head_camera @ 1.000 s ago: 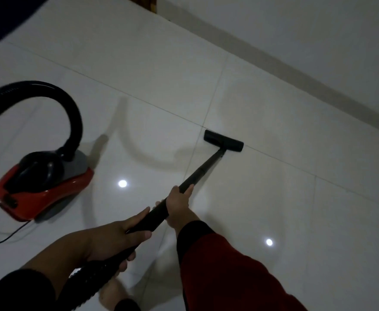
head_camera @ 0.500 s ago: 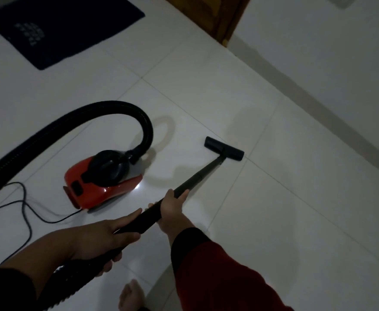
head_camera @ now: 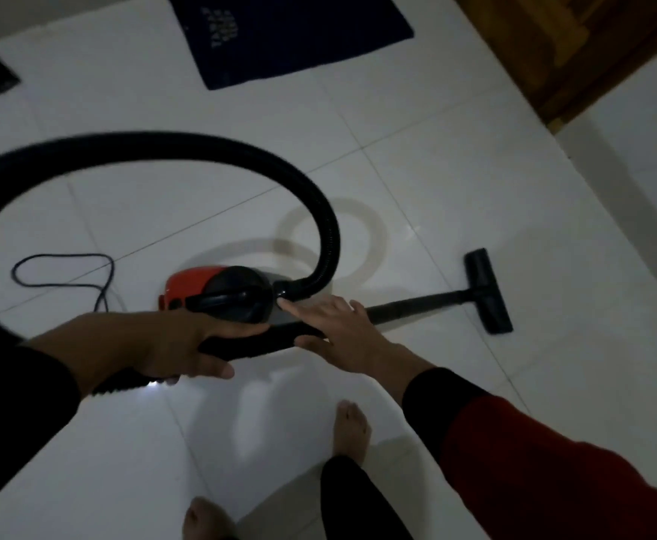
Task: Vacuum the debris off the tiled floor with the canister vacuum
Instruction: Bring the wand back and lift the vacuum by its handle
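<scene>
White glossy tiled floor (head_camera: 455, 157) is filling the head view, and I am standing barefoot on it, working the canister vacuum (head_camera: 221, 294), whose red and black body is sitting just beyond my hands. My left hand (head_camera: 178, 344) is wrapping its fingers around the black wand (head_camera: 412, 305) at the handle end, while my right hand (head_camera: 338, 329) is lying over the wand with fingers spread and mostly straight, resting on it rather than gripping. Far out to my right, the floor head (head_camera: 488, 292) is lying flat on a tile. Behind the canister, the hose (head_camera: 202, 150) is arching in a big loop, and the power cord (head_camera: 66, 274) is curling loose on the floor to my left. I am not making out any debris in this dim light. I am judging that a hard pull could tip or drag the canister into my feet, that the cord could snag, and that my loose right hand could let the wand twist.
</scene>
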A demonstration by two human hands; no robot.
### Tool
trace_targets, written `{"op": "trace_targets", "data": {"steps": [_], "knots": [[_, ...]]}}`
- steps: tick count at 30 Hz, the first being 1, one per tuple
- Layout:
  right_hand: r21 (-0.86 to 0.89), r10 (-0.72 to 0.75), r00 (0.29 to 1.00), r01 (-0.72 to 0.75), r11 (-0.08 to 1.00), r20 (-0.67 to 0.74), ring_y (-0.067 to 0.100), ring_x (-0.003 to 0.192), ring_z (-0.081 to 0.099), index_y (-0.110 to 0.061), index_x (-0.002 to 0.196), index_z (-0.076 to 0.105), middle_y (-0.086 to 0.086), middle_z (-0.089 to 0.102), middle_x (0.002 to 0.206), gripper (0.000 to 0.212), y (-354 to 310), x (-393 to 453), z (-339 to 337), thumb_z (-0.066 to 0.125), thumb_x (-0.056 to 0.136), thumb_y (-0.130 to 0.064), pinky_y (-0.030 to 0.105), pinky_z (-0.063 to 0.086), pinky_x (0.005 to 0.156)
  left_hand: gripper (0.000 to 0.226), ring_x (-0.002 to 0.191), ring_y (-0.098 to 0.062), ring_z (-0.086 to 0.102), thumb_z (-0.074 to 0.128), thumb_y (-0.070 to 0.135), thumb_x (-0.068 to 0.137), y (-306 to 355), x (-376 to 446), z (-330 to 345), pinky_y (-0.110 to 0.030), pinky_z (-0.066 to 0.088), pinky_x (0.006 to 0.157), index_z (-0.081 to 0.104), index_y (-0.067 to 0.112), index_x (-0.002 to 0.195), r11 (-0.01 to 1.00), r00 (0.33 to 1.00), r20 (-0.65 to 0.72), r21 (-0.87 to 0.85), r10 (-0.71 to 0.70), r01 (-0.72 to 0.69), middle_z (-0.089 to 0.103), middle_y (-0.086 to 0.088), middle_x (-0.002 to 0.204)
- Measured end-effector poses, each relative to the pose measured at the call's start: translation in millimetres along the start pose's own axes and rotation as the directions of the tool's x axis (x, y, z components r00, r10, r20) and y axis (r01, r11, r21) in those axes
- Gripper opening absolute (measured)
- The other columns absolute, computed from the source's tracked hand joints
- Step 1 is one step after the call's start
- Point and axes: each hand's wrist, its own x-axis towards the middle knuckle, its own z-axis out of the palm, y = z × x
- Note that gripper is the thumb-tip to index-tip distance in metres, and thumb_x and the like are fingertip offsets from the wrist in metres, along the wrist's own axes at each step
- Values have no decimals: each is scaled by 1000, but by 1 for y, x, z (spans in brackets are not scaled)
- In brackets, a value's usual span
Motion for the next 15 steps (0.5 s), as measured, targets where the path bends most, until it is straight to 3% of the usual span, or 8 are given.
{"op": "trace_targets", "data": {"steps": [2,4,6,7,8,10,12,15], "knots": [[4,-164,986,164,986,7,27,111,49,-43,149,3,6,57,115,78,-7,24,1,7,77,-73,44,34,92,69,56,0,51,56,44,89,-4,-1,-12,-13,47,65,2,71,122,981,998,-66,192,-15,28,45,20,82],[58,-236,972,237,970,-12,29,96,53,-36,149,3,6,53,100,77,-19,47,0,18,81,-70,36,37,81,72,73,-3,49,52,51,89,-11,-4,-23,-16,38,74,-6,65,130,894,986,-152,430,-64,124,44,15,86],[123,-239,971,239,963,-18,28,104,53,-37,149,1,9,54,111,76,-23,69,-2,42,89,-58,28,36,84,74,97,-13,55,49,57,87,-25,-7,-29,-28,36,90,-2,57,141,719,944,-322,640,-68,270,57,8,104],[109,-249,968,252,962,-34,26,108,52,-40,147,-3,9,54,115,79,-24,80,-1,52,92,-48,28,37,88,75,107,-16,56,54,56,84,-36,-7,-29,-40,32,101,9,52,144,616,892,-450,712,34,336,61,5,110],[64,-275,960,278,958,-55,25,106,52,-44,144,-8,9,55,115,81,-25,90,0,55,94,-41,31,40,91,76,112,-20,55,65,53,77,-53,-4,-26,-54,26,105,29,43,143,575,769,-597,720,228,388,65,1,112],[-25,-351,930,351,936,-110,23,91,53,-48,141,-9,6,54,105,75,-26,111,8,50,96,-38,38,46,84,65,115,-27,48,81,47,60,-82,4,-12,-73,21,98,64,26,120,652,392,-806,590,443,476,65,-8,117],[-73,-429,888,423,903,-165,17,76,46,-51,145,-1,4,50,98,66,-22,131,21,42,95,-41,31,42,73,54,125,-28,36,74,55,63,-107,24,7,-76,18,98,70,26,108,778,106,-925,366,365,511,47,-6,136],[-185,-525,833,495,849,-177,19,68,46,-59,141,14,0,42,94,54,-13,154,37,34,93,-42,24,37,65,53,138,-25,13,56,66,69,-131,64,30,-70,8,102,63,40,115,933,-188,-980,-5,67,360,18,-4,147]]}}
